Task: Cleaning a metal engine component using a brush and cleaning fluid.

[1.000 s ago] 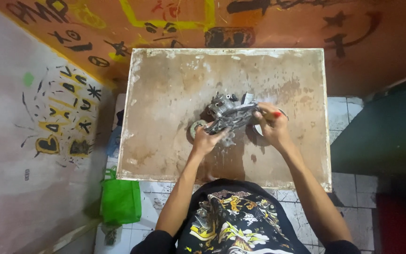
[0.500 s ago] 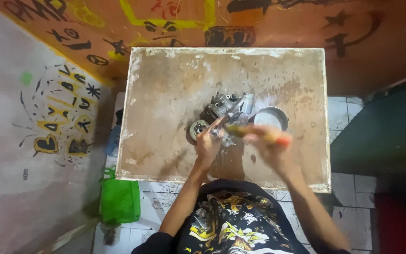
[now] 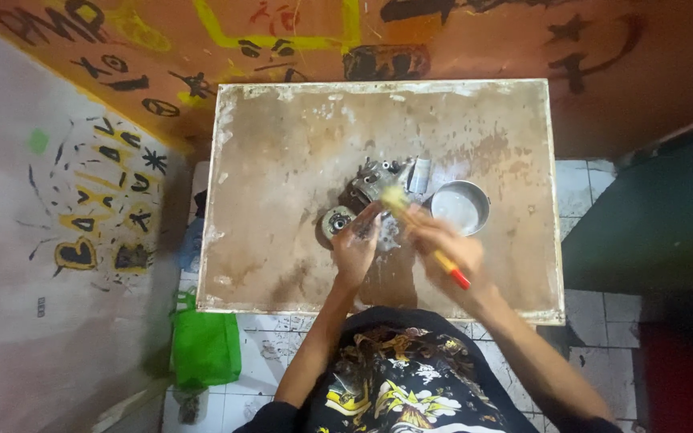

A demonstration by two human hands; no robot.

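A grimy metal engine part [image 3: 380, 178] lies near the middle of a stained board table [image 3: 282, 144]. My left hand [image 3: 356, 243] rests on the near side of that part, fingers closed on its edge. My right hand [image 3: 451, 250], blurred by motion, grips a brush [image 3: 423, 239] with a yellow and red handle; its bristle end touches the part. A small round metal piece [image 3: 337, 219] sits just left of my left hand. A round metal bowl [image 3: 459, 207] with pale liquid stands right of the part.
Painted orange wall runs behind the table, a grey painted wall on the left. A green bag [image 3: 204, 346] sits on the tiled floor at the table's near left corner. A dark green surface [image 3: 651, 224] lies to the right.
My right hand pulled back from the part toward me, then set the brush's bristles on it. The bowl, covered by that hand before, is now uncovered. My left hand stayed on the part.
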